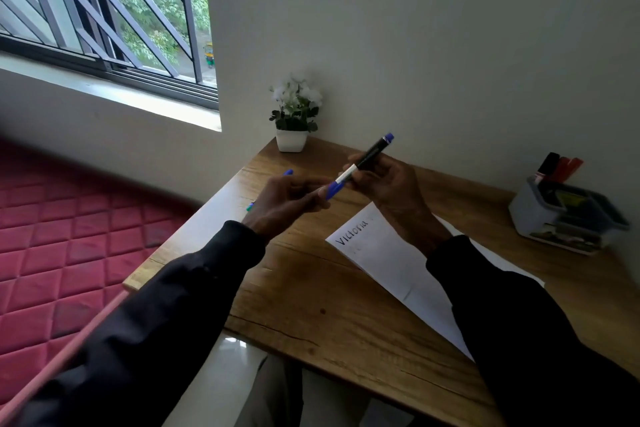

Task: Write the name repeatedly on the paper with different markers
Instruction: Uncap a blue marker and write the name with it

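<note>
Right grip (384,184) over desk (311,305) by window (104,10)

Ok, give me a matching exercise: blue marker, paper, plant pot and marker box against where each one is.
1 blue marker; 2 paper; 3 plant pot; 4 marker box
A back corner of the desk; B gripped by left hand and right hand; C desk's right side; D flat under the right sleeve
Pairs: 1-B, 2-D, 3-A, 4-C
</note>
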### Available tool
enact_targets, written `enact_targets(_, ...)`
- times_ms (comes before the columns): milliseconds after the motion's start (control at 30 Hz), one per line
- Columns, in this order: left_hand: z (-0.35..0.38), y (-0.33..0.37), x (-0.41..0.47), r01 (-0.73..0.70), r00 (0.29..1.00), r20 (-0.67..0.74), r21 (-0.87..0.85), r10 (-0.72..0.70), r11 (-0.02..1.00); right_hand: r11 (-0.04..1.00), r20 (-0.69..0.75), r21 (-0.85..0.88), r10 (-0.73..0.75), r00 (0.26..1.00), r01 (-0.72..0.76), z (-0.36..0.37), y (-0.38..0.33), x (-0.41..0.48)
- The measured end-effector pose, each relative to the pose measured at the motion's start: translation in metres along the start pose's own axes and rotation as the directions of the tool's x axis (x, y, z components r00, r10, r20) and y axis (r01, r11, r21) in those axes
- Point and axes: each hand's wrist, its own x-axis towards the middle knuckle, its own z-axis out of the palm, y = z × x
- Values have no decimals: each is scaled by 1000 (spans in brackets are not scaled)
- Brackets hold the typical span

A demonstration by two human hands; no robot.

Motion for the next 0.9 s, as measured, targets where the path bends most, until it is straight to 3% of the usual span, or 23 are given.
enact_targets(133,17,7,5,-36,999,14,22,36,999,1000,-15,-17,-2,1000,1,-11,-3,-12)
enact_targets(233,23,10,8,-104,995,13,108,103,989,992,42,106,65,997,-69,-18,-6,-19)
enact_targets(433,28,15,16,-181,982,84,212,166,960,992,35,-50,118,992,-116,-21,-9,-25)
enact_targets(633,25,16,16,-200,968,189,188,165,961,980,213,-78,197,957,-184,-35,-20,-23)
enact_targets(733,17,14,21,-149,982,150,222,117,964,977,289,-41,213,933,-211,-50,-26,-25)
enact_targets(800,9,11,22,-103,991,99,170,87,980,978,272,-36,206,940,-204,-65,-31,-27)
enact_targets(900,4,6,25,-78,996,62,109,71,991,988,128,6,155,980,-157,-85,-31,-32)
